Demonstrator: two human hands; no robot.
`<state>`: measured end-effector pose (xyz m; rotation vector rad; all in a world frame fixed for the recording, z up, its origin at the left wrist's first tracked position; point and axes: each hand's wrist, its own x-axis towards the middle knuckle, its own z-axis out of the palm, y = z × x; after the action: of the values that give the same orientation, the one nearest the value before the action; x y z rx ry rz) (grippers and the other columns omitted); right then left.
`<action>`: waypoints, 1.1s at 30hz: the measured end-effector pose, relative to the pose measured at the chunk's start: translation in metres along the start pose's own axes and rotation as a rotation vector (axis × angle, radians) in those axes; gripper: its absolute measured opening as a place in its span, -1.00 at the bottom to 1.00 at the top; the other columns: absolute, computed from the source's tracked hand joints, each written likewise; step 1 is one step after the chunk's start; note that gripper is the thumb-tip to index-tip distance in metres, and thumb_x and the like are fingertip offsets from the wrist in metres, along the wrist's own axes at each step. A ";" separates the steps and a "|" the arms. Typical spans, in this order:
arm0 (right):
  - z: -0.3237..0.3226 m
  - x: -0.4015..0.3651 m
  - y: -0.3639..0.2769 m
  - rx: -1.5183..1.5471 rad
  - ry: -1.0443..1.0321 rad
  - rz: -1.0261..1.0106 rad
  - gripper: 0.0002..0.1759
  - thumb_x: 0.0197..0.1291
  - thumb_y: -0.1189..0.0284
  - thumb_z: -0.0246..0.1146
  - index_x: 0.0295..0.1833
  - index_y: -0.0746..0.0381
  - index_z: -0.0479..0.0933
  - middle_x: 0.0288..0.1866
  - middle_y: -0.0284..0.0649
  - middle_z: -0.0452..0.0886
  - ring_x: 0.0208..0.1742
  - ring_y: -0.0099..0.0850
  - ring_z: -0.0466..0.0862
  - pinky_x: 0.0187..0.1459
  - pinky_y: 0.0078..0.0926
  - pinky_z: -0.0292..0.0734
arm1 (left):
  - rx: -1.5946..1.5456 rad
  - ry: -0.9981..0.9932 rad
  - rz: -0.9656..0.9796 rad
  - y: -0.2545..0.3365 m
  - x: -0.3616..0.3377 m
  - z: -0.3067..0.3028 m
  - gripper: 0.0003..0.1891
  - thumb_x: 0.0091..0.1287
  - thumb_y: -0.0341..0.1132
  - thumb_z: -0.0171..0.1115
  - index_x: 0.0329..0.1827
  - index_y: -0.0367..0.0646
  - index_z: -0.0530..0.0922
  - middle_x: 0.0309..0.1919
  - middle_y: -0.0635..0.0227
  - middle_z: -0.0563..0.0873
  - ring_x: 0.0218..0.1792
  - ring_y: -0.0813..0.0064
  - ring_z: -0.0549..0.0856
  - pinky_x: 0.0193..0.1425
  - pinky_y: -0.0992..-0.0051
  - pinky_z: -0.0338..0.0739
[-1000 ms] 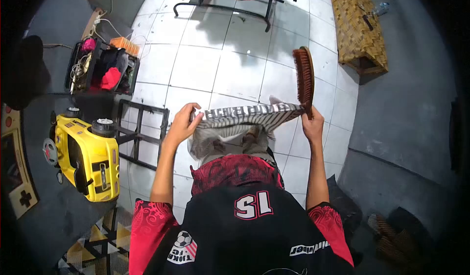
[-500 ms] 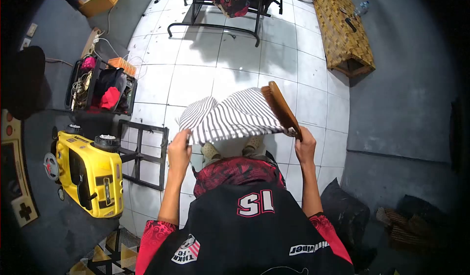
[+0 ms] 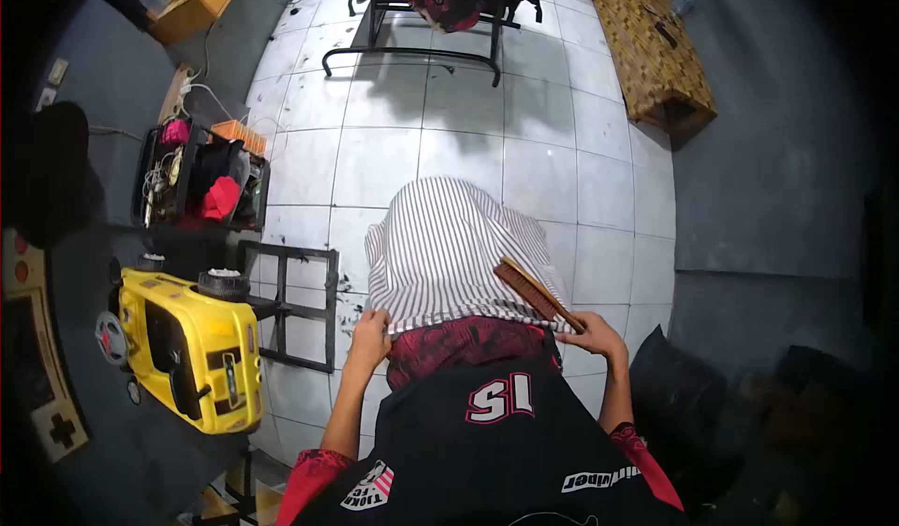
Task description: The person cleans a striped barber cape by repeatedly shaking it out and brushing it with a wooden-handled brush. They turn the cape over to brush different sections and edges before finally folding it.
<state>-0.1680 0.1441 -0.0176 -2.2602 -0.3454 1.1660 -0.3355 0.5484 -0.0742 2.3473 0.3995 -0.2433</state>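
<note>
A white cloth with dark stripes point(image 3: 435, 245) hangs spread out in front of my waist, its near edge running across my patterned red-and-black shorts point(image 3: 468, 346). At the cloth's near left corner, my left hand point(image 3: 371, 339) is closed on the edge. My right hand point(image 3: 596, 336) grips the near right corner together with the handle of a wooden brush point(image 3: 532, 287). The brush slants up and left across the cloth, bristles toward the left. My feet are hidden behind the cloth.
To the left are a yellow toy car point(image 3: 192, 343), a black metal frame point(image 3: 302, 306) and a black crate point(image 3: 201, 175) of mixed items. A black metal stand point(image 3: 412, 53) bearing clothes is ahead. At right lies a woven bamboo piece point(image 3: 646, 44) by the grey wall.
Both hands have come down and nearer my body. The cloth, bunched before, has billowed out and now covers my feet. The brush has dropped and tilted flatter to the left.
</note>
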 end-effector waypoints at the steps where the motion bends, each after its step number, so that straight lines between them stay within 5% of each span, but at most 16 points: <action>1: 0.006 -0.002 0.005 0.047 0.020 0.007 -0.68 -0.06 0.33 0.28 -0.24 0.34 0.50 -0.61 -0.24 0.34 -0.52 -0.45 0.33 -0.44 -0.40 0.32 | -0.045 0.013 0.027 -0.004 0.001 -0.002 -0.79 -0.08 -0.60 0.12 -0.34 -0.25 0.42 -0.43 0.03 0.46 -0.37 0.00 0.51 -0.27 0.26 0.43; 4: 0.034 -0.009 0.027 0.074 0.124 0.053 -0.70 -0.15 0.47 0.20 -0.21 0.33 0.48 -0.56 -0.12 0.42 -0.49 -0.27 0.45 -0.40 -0.33 0.36 | -0.149 0.075 0.139 -0.015 -0.003 -0.003 -0.85 0.01 -0.59 0.08 -0.36 -0.26 0.34 -0.52 0.07 0.43 -0.48 0.09 0.46 -0.33 0.31 0.37; 7: 0.067 -0.011 0.028 -0.049 0.538 -0.201 -0.72 -0.14 0.54 0.13 -0.21 0.34 0.45 -0.47 0.01 0.47 -0.40 -0.02 0.51 -0.33 -0.24 0.38 | -0.230 0.008 0.123 -0.023 -0.008 0.005 -0.88 0.09 -0.56 0.03 -0.33 -0.26 0.32 -0.50 0.03 0.44 -0.45 0.04 0.48 -0.32 0.32 0.37; 8: 0.073 -0.014 0.021 -0.035 0.579 -0.118 -0.74 -0.15 0.60 0.05 -0.23 0.35 0.42 -0.42 0.09 0.46 -0.31 0.13 0.49 -0.26 -0.15 0.39 | -0.221 -0.025 0.097 -0.023 -0.013 0.005 -0.89 0.16 -0.53 -0.02 -0.26 -0.27 0.33 -0.45 -0.08 0.48 -0.37 -0.14 0.50 -0.30 0.15 0.38; 11: 0.093 -0.008 0.018 0.034 0.825 0.032 -0.76 -0.11 0.63 0.01 -0.23 0.34 0.41 -0.51 0.04 0.44 -0.40 0.02 0.51 -0.30 -0.25 0.41 | -0.385 -0.021 0.036 -0.016 -0.019 0.012 -0.77 0.24 -0.52 -0.10 -0.04 -0.19 0.28 -0.46 -0.08 0.50 -0.40 -0.09 0.56 -0.33 0.20 0.41; 15: 0.072 0.000 0.012 0.128 1.010 0.074 -0.81 -0.09 0.63 -0.02 -0.28 0.35 0.38 -0.49 0.08 0.46 -0.41 0.05 0.51 -0.34 -0.23 0.40 | -0.272 -0.177 0.033 0.017 -0.007 -0.029 -0.64 0.22 -0.41 0.09 0.08 -0.16 0.30 -0.54 0.04 0.47 -0.57 0.28 0.54 -0.47 0.37 0.37; 16: 0.058 -0.002 0.004 0.130 1.028 0.049 -0.83 -0.08 0.61 -0.01 -0.29 0.35 0.40 -0.52 0.03 0.44 -0.49 -0.11 0.51 -0.39 -0.30 0.39 | -0.281 -0.158 0.087 0.021 -0.003 -0.035 -0.58 0.17 -0.37 0.18 0.11 -0.12 0.34 -0.56 0.17 0.47 -0.65 0.45 0.46 -0.54 0.45 0.32; 21: -0.027 -0.031 -0.022 0.296 0.795 -0.062 -0.79 -0.07 0.55 0.13 -0.25 0.38 0.47 -0.55 -0.24 0.45 -0.50 -0.58 0.42 -0.42 -0.56 0.38 | -0.303 -0.263 0.097 0.071 0.015 -0.089 -0.62 0.16 -0.41 0.14 0.08 -0.10 0.43 -0.44 0.21 0.57 -0.64 0.54 0.44 -0.53 0.53 0.33; 23: -0.060 -0.048 -0.029 0.291 0.711 -0.127 -0.80 -0.10 0.55 0.15 -0.29 0.38 0.47 -0.57 -0.29 0.42 -0.51 -0.58 0.41 -0.45 -0.59 0.35 | -0.306 -0.208 0.142 0.087 0.021 -0.100 -0.67 0.16 -0.46 0.11 0.03 -0.12 0.48 -0.40 0.21 0.58 -0.63 0.54 0.46 -0.53 0.52 0.35; 24: -0.068 -0.046 -0.018 0.322 0.707 -0.156 -0.81 -0.10 0.53 0.17 -0.31 0.38 0.46 -0.58 -0.27 0.42 -0.52 -0.57 0.41 -0.45 -0.57 0.35 | -0.305 -0.110 0.197 0.092 0.026 -0.098 -0.78 0.19 -0.48 0.10 -0.09 -0.21 0.51 -0.45 0.24 0.53 -0.42 0.43 0.55 -0.36 0.46 0.39; 30: -0.097 0.013 0.022 0.136 0.829 -0.014 -0.78 -0.11 0.42 0.25 -0.42 0.37 0.44 -0.63 -0.13 0.45 -0.56 -0.41 0.45 -0.45 -0.44 0.38 | 0.071 0.160 0.262 0.097 0.095 -0.022 -0.79 0.16 -0.54 0.01 -0.14 -0.19 0.44 -0.33 0.03 0.44 -0.27 -0.04 0.51 -0.28 0.16 0.42; 31: -0.101 0.026 0.022 0.117 0.858 0.034 -0.76 -0.10 0.41 0.26 -0.44 0.37 0.43 -0.64 -0.14 0.44 -0.57 -0.38 0.46 -0.44 -0.42 0.39 | 0.176 0.203 0.313 0.084 0.113 -0.001 -0.77 0.21 -0.50 -0.01 -0.06 -0.20 0.34 -0.41 -0.04 0.47 -0.36 -0.13 0.51 -0.33 0.13 0.41; 33: -0.103 0.053 0.039 0.173 0.894 0.072 -0.73 -0.14 0.37 0.30 -0.43 0.37 0.45 -0.61 -0.14 0.50 -0.55 -0.33 0.48 -0.42 -0.41 0.41 | -0.012 0.110 0.052 0.095 0.136 0.021 -0.74 0.26 -0.48 -0.08 0.00 -0.20 0.21 -0.57 -0.05 0.49 -0.52 -0.13 0.52 -0.42 0.13 0.41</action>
<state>-0.0546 0.0996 -0.0288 -2.3829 0.1852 0.1216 -0.1758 0.4978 -0.0677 2.3628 0.3913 -0.0877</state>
